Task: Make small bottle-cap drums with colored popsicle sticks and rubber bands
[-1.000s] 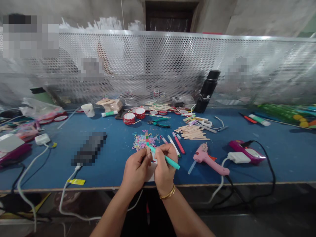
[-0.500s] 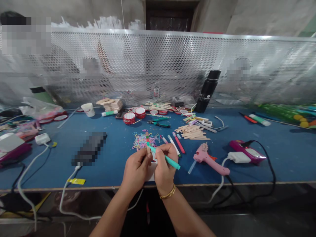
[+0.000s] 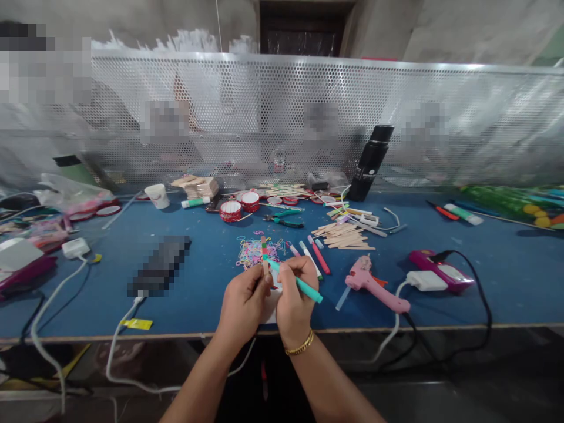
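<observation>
Between its thumb and fingers my left hand (image 3: 244, 299) pinches a wooden craft stick (image 3: 264, 252), held upright. Its upper part carries bands of colour, red and green among them. My right hand (image 3: 294, 294), with a gold bracelet at the wrist, grips a turquoise marker (image 3: 308, 289) whose tip is at the stick's coloured part. Just beyond both hands lies a pile of small pastel plastic clips (image 3: 249, 252). Partly hidden under the hands is a sheet of white paper (image 3: 269, 314). More markers, a red one (image 3: 321, 258) among them, lie right of the pile.
To the right are a pink glue gun (image 3: 374, 285), loose craft sticks (image 3: 341, 235) and a black bottle (image 3: 370, 164). Pliers (image 3: 284, 220) and small red-and-white drums (image 3: 231, 211) lie farther back. A phone (image 3: 161, 267) with a white cable is at left. A perforated metal screen (image 3: 264, 88) borders the table.
The marker tip has shifted slightly to the right and down along the stick, and more of the stick's coloured end shows. Both hands keep nearly the same place.
</observation>
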### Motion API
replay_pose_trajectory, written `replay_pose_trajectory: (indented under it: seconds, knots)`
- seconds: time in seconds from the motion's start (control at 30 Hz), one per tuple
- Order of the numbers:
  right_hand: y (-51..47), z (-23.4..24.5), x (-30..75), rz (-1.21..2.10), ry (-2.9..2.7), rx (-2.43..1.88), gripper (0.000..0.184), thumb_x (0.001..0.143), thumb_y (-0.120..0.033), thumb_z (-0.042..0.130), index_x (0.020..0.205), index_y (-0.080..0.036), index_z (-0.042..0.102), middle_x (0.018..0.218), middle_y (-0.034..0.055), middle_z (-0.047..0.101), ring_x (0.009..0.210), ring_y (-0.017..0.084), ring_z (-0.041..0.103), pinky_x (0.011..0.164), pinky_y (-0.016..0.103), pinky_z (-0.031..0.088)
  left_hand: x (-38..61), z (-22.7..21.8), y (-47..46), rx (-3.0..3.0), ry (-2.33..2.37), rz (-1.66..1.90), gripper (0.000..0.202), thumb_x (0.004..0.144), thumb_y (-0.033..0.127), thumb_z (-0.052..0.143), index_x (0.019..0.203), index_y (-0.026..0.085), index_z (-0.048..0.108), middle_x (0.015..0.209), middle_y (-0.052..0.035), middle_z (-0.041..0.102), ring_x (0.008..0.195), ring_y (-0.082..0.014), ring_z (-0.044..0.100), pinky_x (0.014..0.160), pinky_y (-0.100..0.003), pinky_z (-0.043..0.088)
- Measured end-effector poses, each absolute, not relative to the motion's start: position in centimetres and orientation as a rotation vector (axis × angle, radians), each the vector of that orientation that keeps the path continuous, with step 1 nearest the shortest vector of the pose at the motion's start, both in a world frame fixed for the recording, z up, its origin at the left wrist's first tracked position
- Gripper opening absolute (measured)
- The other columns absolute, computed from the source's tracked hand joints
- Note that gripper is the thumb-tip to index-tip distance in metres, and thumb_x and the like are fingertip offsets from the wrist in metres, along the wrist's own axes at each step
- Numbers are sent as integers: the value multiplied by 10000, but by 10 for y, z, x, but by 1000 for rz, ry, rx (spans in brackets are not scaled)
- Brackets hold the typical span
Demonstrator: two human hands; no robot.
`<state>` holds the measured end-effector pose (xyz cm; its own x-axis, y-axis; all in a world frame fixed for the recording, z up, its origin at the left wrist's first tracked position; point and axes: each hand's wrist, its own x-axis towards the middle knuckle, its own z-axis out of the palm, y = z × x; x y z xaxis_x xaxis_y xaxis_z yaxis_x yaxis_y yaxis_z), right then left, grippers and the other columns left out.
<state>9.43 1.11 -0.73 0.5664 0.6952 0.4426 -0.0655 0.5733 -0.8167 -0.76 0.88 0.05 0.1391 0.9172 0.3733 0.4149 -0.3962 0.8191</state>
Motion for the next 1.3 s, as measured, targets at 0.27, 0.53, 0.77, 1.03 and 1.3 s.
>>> replay_pose_trajectory:
  seconds: [0.27, 0.53, 0.77, 1.03, 1.3]
  knots:
    - [11, -7, 94, 513, -845, -845, 176, 865, -293, 608, 715, -217, 555, 667, -47, 541, 618, 132, 522, 628, 291, 453, -7, 0, 9, 1891, 1275, 1215, 331, 971, 367, 512, 678, 213, 506, 651, 29, 557, 634, -153, 503, 614, -274, 333]
    - [11, -2, 94, 512, -776, -863, 159, 872, -275, 591, 734, -222, 531, 643, -67, 505, 578, 112, 489, 578, 264, 419, -7, 1, 10, 1908, 1312, 1207, 325, 959, 341, 497, 659, 217, 495, 625, 31, 553, 616, -152, 490, 606, -273, 321]
    - [11, 1, 95, 530, -755, -837, 168, 886, -354, 635, 827, -204, 590, 706, -45, 559, 631, 121, 519, 614, 273, 441, -4, 1, 10, 1946, 1367, 1179, 318, 956, 349, 483, 664, 224, 489, 630, 20, 566, 621, -163, 516, 609, -278, 332]
    - [11, 1, 95, 596, -716, -801, 146, 842, -335, 640, 840, -205, 573, 698, -50, 561, 608, 115, 525, 586, 261, 433, 0, 2, 9, 2007, 1432, 1158, 297, 936, 343, 481, 662, 229, 472, 625, 15, 558, 618, -171, 511, 598, -289, 299]
    - [12, 0, 97, 630, -692, -791, 151, 830, -334, 632, 816, -197, 569, 713, -43, 557, 630, 110, 527, 596, 250, 439, 1, 3, 7, 2035, 1449, 1160, 298, 938, 359, 470, 669, 231, 478, 640, 9, 582, 633, -174, 537, 614, -285, 318]
